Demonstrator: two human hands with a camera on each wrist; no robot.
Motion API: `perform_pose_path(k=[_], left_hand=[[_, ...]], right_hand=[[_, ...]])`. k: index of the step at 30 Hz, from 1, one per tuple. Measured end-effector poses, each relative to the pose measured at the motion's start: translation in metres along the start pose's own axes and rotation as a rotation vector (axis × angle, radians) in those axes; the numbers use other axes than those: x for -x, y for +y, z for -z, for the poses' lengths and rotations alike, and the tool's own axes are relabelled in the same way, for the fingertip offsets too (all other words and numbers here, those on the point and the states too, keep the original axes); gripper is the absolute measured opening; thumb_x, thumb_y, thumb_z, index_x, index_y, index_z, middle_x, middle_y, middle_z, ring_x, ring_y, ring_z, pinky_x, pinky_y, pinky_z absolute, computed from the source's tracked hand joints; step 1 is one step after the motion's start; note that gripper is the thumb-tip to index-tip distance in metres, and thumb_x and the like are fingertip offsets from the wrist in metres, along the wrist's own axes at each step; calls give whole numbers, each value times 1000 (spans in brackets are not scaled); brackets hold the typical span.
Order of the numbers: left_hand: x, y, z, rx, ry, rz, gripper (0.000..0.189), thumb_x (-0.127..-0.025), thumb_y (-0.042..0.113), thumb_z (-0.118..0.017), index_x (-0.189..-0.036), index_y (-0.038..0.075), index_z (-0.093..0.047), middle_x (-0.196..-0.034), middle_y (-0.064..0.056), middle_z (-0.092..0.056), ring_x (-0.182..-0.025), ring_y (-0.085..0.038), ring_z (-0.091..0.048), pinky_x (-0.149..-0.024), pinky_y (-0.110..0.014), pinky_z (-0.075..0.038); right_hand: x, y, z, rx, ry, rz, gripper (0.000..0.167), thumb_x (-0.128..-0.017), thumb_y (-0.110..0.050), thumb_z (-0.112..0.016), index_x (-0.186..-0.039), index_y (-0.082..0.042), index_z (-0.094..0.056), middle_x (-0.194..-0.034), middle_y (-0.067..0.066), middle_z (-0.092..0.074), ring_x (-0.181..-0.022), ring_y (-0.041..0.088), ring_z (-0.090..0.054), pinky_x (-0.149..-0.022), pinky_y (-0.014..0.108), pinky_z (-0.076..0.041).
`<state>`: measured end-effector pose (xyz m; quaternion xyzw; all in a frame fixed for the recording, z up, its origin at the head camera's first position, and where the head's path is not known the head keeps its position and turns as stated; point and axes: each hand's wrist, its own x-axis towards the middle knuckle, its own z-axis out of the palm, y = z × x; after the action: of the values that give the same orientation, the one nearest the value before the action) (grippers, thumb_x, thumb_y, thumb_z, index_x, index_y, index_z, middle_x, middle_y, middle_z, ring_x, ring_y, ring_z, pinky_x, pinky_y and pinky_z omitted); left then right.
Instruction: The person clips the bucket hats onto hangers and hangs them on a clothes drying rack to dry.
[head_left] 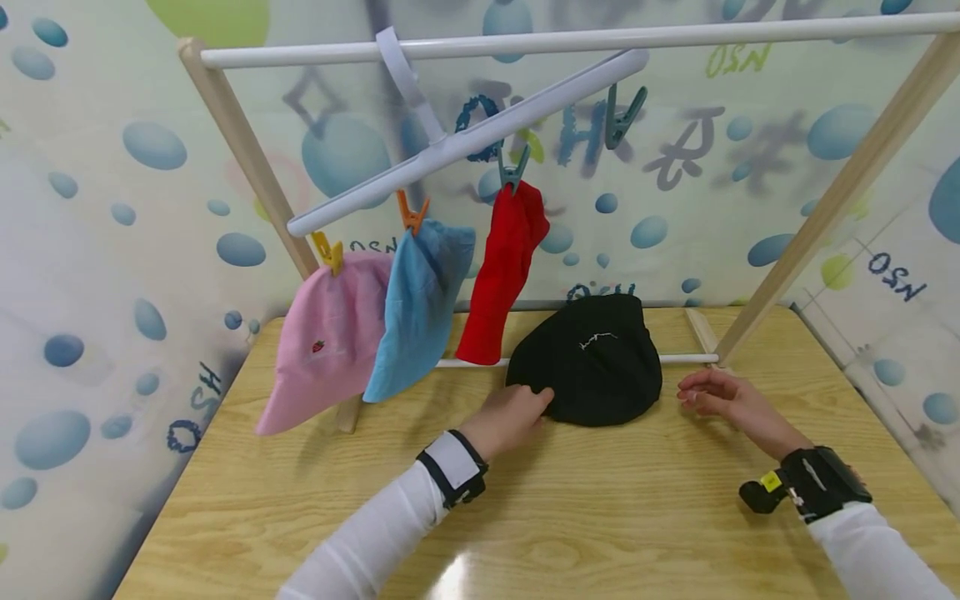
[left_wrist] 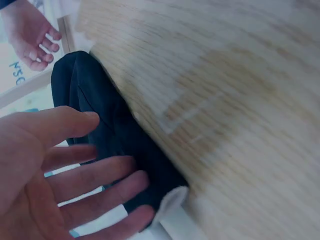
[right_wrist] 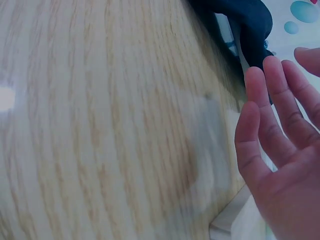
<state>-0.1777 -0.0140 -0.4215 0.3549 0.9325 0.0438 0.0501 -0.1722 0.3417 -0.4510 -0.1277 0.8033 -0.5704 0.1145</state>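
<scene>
A black hat (head_left: pixel 592 362) with a thin white embroidered mark sits on the table below the hanger. At its left edge is my left hand (head_left: pixel 513 417); in the left wrist view the fingers (left_wrist: pixel 100 182) are spread and fairly straight in front of the dark cloth, and I cannot tell whether they touch it. Off the hat's right side my right hand (head_left: pixel 738 406) hovers, apart from it, with loosely bent fingers and nothing in them. The right wrist view shows that hand (right_wrist: pixel 285 135) with its palm bare and the hat's dark edge (right_wrist: pixel 250 25) beyond the fingertips.
From a white rail (head_left: pixel 675 35) hangs a tilted white hanger (head_left: pixel 480 137). Clothespins hold a pink hat (head_left: pixel 330 333), a blue hat (head_left: pixel 423 308) and a red cloth piece (head_left: pixel 502 275) on it. A green clothespin (head_left: pixel 624 117) carries nothing. Wooden posts (head_left: pixel 832 200) flank the wooden table (head_left: pixel 600 508).
</scene>
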Motion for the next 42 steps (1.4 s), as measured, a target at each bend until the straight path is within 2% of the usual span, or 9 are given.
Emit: perform_pose_path(k=[4, 10, 15, 20, 22, 24, 32, 37, 42], left_hand=[[-9, 12, 1, -106, -10, 53, 56, -88, 31, -71, -138, 13, -51, -60, 2, -51, -52, -14, -50, -47, -24, -41], [-24, 30, -9, -379, 25, 83, 66, -82, 57, -68, -137, 23, -56, -71, 6, -61, -60, -11, -56, -51, -26, -42], [-34, 36, -19, -498, 85, 115, 58, -78, 61, -69, -124, 26, -66, -81, 7, -65, -65, -13, -58, -50, -28, -40], [-38, 38, -23, -553, 113, 135, 19, -92, 33, -64, -108, 27, -73, -73, 6, -62, -60, -11, -53, -47, -27, -35], [-37, 38, -23, -563, 128, 138, 15, -94, 22, -62, -98, 27, -75, -68, 5, -60, -59, -10, -51, -46, -27, -34], [-37, 39, -23, -554, 135, 140, 16, -93, 20, -62, -92, 26, -77, -68, 5, -61, -61, -10, -52, -46, -26, -37], [-32, 35, -24, -462, 161, 99, 10, -90, 19, -68, -91, 21, -78, -93, -3, -54, -86, -16, -50, -66, -28, -47], [-33, 33, -24, -430, 125, 79, 9, -89, 17, -69, -96, 15, -75, -89, -3, -59, -82, -14, -56, -64, -27, -49], [-34, 30, -26, -366, 75, 114, 15, -90, 15, -69, -105, 13, -66, -92, -5, -61, -83, -17, -58, -66, -29, -51]], right_hand=[[-1, 1, -2, 17, 1, -20, 33, -99, -10, -53, -121, 14, -48, -105, -2, -67, -93, 11, -65, -76, 24, -50], [-3, -2, -3, 30, -2, -39, 36, -100, -13, -53, -124, 13, -48, -108, 4, -66, -94, 11, -64, -77, 25, -51], [-6, -6, -2, 30, -7, -28, 35, -100, -11, -52, -124, 14, -48, -109, 9, -65, -95, 13, -65, -79, 24, -50], [-12, -17, 2, 39, -16, -3, 34, -101, -10, -50, -123, 15, -46, -109, 7, -64, -94, 10, -64, -79, 23, -49], [-16, -23, 4, 50, -22, 6, 34, -101, -12, -49, -123, 14, -46, -108, 6, -63, -95, 8, -63, -80, 23, -50], [-21, -31, 7, 64, -24, 25, 32, -102, -13, -49, -122, 12, -47, -107, 2, -63, -96, 8, -62, -80, 23, -49], [-49, -79, 18, 151, 26, 139, 29, -102, -12, -49, -121, 9, -51, -107, 1, -63, -96, 7, -59, -77, 21, -50], [-65, -126, 21, 161, 59, 261, 27, -102, -11, -48, -123, 6, -53, -111, -1, -61, -100, 8, -57, -79, 20, -49], [-83, -181, 19, 158, 82, 360, 30, -102, -13, -47, -129, 0, -51, -120, 4, -56, -108, 12, -54, -85, 20, -46]])
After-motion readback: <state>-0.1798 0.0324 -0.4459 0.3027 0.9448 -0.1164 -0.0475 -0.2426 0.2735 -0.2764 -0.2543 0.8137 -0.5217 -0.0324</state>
